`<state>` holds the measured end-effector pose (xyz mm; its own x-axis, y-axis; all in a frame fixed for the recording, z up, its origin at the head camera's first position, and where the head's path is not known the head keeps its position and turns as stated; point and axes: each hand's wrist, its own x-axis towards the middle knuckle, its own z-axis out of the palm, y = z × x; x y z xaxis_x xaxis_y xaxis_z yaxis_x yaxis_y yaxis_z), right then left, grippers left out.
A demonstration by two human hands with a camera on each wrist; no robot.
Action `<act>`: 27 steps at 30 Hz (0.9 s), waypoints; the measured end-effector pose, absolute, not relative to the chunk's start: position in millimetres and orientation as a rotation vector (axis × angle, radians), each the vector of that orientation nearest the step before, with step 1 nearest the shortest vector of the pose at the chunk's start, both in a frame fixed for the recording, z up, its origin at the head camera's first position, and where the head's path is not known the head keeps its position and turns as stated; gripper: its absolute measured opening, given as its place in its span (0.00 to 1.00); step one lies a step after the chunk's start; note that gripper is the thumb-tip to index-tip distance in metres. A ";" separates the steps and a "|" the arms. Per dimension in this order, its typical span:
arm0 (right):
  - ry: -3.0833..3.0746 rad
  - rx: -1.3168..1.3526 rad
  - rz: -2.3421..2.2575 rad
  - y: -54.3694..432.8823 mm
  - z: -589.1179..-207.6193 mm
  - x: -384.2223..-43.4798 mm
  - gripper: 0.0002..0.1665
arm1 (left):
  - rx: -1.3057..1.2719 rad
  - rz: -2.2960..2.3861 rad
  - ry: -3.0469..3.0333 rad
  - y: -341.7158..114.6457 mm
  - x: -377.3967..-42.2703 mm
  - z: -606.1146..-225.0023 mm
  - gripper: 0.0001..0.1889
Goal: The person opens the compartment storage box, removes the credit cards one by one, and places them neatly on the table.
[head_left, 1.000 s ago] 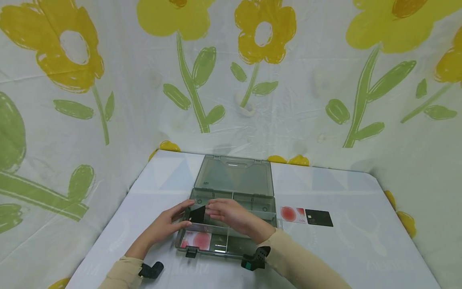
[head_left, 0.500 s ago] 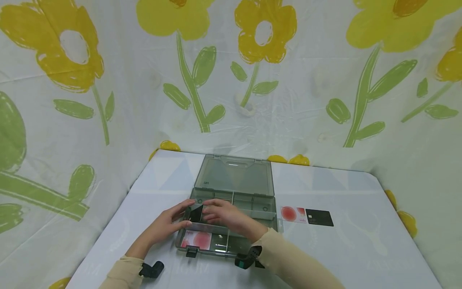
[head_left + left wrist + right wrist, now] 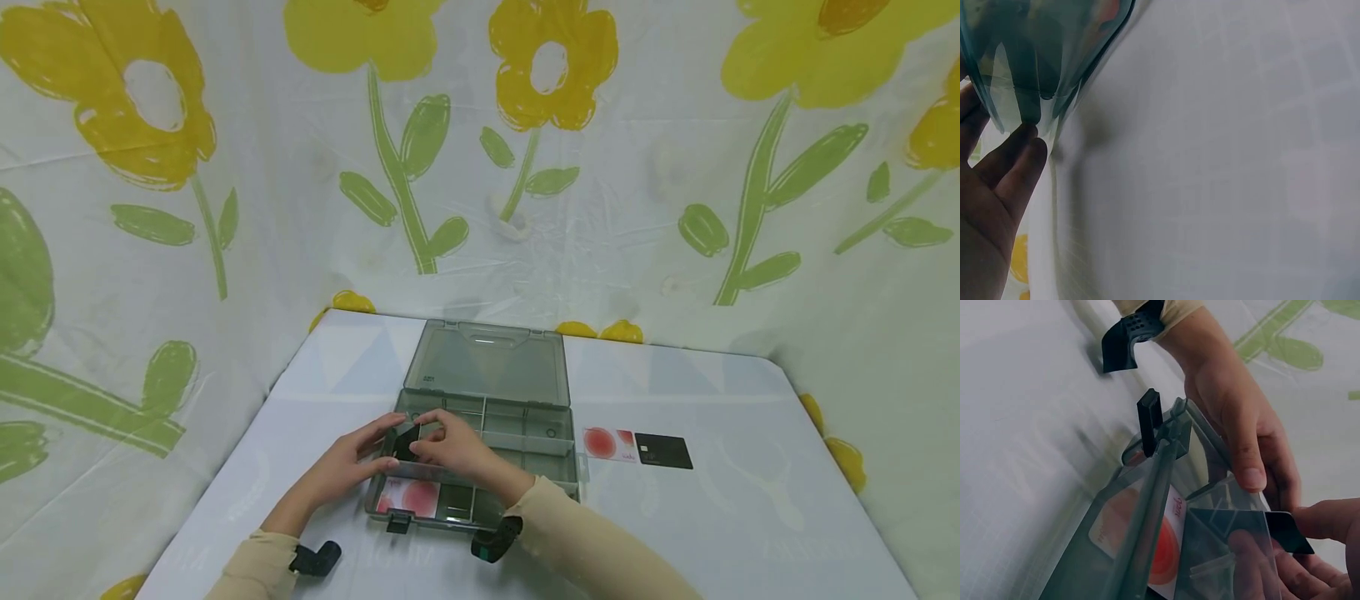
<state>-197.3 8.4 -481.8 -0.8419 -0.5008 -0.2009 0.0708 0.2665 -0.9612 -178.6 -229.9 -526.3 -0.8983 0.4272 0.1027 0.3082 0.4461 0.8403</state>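
Note:
A grey see-through compartment box [image 3: 529, 463] lies on the table with its hinged lid [image 3: 487, 360] folded back. My right hand [image 3: 459, 454] reaches over the left middle compartment and pinches a black card [image 3: 1288, 532] between thumb and fingers. In the head view, that black card [image 3: 406, 442] stands tilted there. On the box's left side, my left hand [image 3: 348, 463] rests with fairly straight, spread fingers, its thumb near the front divider. The left wrist view shows its fingertips against the box wall [image 3: 1054, 69]. A red-and-white card [image 3: 411, 498] lies in the front left compartment.
Right of the box, a red-and-white card [image 3: 609, 445] and a black card [image 3: 664, 451] lie side by side on the white table [image 3: 712, 533]. A front latch [image 3: 399, 523] hangs down. Flower-patterned cloth [image 3: 622, 275] surrounds the table.
My right hand has moved slightly left and down, its fingers going from extended to pinching the black card. The card looks narrower and more upright. My left hand has stayed put.

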 end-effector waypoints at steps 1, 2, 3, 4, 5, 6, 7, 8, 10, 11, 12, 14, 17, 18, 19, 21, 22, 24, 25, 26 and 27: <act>2.083 -0.394 -1.601 8.5 -481.8 -197.4 0.24 | 0.654 1.451 2.563 -229.9 -178.6 -525.9 0.35; 2.090 -0.397 -1.596 8.6 -481.5 -197.5 0.24 | 0.654 1.450 2.561 -229.8 -178.7 -525.6 0.35; 2.093 -0.398 -1.595 8.6 -481.2 -197.6 0.24 | 0.654 1.449 2.560 -229.8 -178.8 -525.4 0.35; 2.095 -0.398 -1.595 8.8 -481.1 -197.7 0.23 | 0.655 1.448 2.559 -229.8 -178.9 -525.2 0.35; 2.093 -0.394 -1.597 8.9 -481.0 -197.7 0.23 | 0.654 1.448 2.558 -229.9 -179.1 -525.3 0.35; 2.090 -0.391 -1.600 9.1 -480.9 -197.8 0.23 | 0.654 1.447 2.560 -230.1 -179.2 -525.5 0.35; 2.087 -0.388 -1.602 9.2 -480.8 -197.9 0.23 | 0.651 1.448 2.561 -230.3 -179.3 -525.7 0.35; 2.082 -0.386 -1.605 9.4 -480.6 -197.8 0.23 | 0.653 1.447 2.563 -230.4 -179.4 -526.1 0.35; 2.077 -0.383 -1.607 10.0 -480.6 -197.5 0.24 | 0.652 1.445 2.567 -230.7 -179.4 -526.8 0.35; 2.075 -0.381 -1.609 10.3 -480.2 -197.2 0.24 | 0.652 1.443 2.568 -230.8 -179.4 -527.1 0.35; 2.073 -0.377 -1.611 10.7 -479.8 -196.9 0.25 | 0.652 1.442 2.568 -230.8 -179.3 -527.2 0.35; 2.069 -0.362 -1.617 11.5 -478.7 -196.2 0.25 | 0.655 1.439 2.568 -230.6 -179.2 -527.5 0.36; 2.081 -0.343 -1.617 13.0 -477.8 -196.1 0.25 | 0.654 1.447 2.563 -230.4 -179.2 -527.7 0.36; 2.085 -0.339 -1.621 13.6 -477.6 -196.4 0.25 | 0.654 1.450 2.562 -230.3 -179.1 -527.7 0.36; 2.094 -0.339 -1.622 14.3 -477.7 -196.8 0.24 | 0.652 1.452 2.563 -230.2 -179.2 -527.9 0.36; 2.102 -0.341 -1.634 16.1 -478.0 -197.7 0.24 | 0.649 1.454 2.565 -230.3 -179.3 -528.4 0.36; 2.094 -0.336 -1.651 17.2 -478.1 -198.1 0.24 | 0.649 1.453 2.567 -230.3 -179.5 -528.7 0.36; 2.071 -0.321 -1.684 20.2 -477.3 -198.3 0.24 | 0.648 1.453 2.569 -230.5 -179.6 -529.2 0.36; 2.055 -0.311 -1.700 21.9 -476.6 -198.1 0.25 | 0.649 1.457 2.567 -230.6 -179.7 -529.5 0.36; 2.045 -0.301 -1.709 23.9 -475.5 -197.7 0.25 | 0.650 1.459 2.566 -230.6 -179.8 -529.7 0.36; 2.039 -0.294 -1.717 25.9 -474.5 -197.5 0.25 | 0.650 1.461 2.563 -230.6 -179.7 -529.8 0.36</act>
<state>-197.5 25.9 -474.5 -0.8732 -0.4422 -0.2048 0.1265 0.2002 -0.9716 -179.7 -230.6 -529.8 -0.9005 0.4218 0.1059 0.3060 0.4415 0.8435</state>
